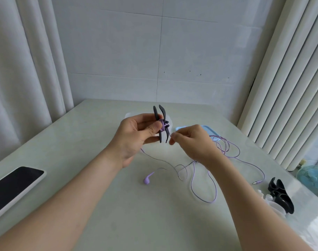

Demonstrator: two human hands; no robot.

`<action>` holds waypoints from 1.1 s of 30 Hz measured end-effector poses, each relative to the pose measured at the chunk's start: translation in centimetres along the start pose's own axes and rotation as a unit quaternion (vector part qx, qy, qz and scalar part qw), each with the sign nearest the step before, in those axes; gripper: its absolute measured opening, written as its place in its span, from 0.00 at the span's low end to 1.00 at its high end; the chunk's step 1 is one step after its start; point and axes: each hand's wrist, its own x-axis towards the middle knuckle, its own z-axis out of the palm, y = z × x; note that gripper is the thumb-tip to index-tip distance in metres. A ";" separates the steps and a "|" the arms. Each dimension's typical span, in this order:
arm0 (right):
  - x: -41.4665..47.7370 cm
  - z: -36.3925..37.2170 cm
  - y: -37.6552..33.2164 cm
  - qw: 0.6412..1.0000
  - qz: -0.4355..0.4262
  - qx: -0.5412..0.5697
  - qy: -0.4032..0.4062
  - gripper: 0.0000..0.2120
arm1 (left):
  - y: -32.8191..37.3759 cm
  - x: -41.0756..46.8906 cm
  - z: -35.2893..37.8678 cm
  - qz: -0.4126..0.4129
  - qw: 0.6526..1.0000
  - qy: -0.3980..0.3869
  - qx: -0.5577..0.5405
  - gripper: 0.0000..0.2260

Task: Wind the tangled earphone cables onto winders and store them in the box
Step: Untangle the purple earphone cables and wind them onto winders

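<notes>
My left hand [134, 136] grips the winder [161, 122]; just beside it, my right hand [192, 142] pinches the purple cable [203, 185].

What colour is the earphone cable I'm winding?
Light purple; the earphone cable shows best in the head view.

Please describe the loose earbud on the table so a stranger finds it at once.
Start at the pale table. Near its middle, below the left hand, lies the earbud. It is a rounded lilac knob; the other free end of the cable, far right, is a metal plug.
</notes>
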 end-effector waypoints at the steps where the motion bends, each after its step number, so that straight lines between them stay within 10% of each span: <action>1: -0.2 0.1 -0.3 0.999 -0.009 0.005 -0.031 0.14 | 0.0 0.1 -0.2 -0.003 1.000 0.017 -0.012 0.17; 10: -1.9 1.4 -2.6 0.978 -0.127 0.066 -0.153 0.15 | -1.1 0.3 -0.8 -0.027 0.995 0.066 0.065 0.10; 24: 0.4 0.0 -0.7 0.967 -0.090 0.106 0.214 0.22 | -0.3 -0.5 0.4 -0.080 0.989 -0.111 0.064 0.16; 33: 1.2 0.3 0.8 0.985 -0.016 0.011 0.174 0.22 | -0.4 -0.8 0.6 -0.088 0.986 -0.130 0.058 0.15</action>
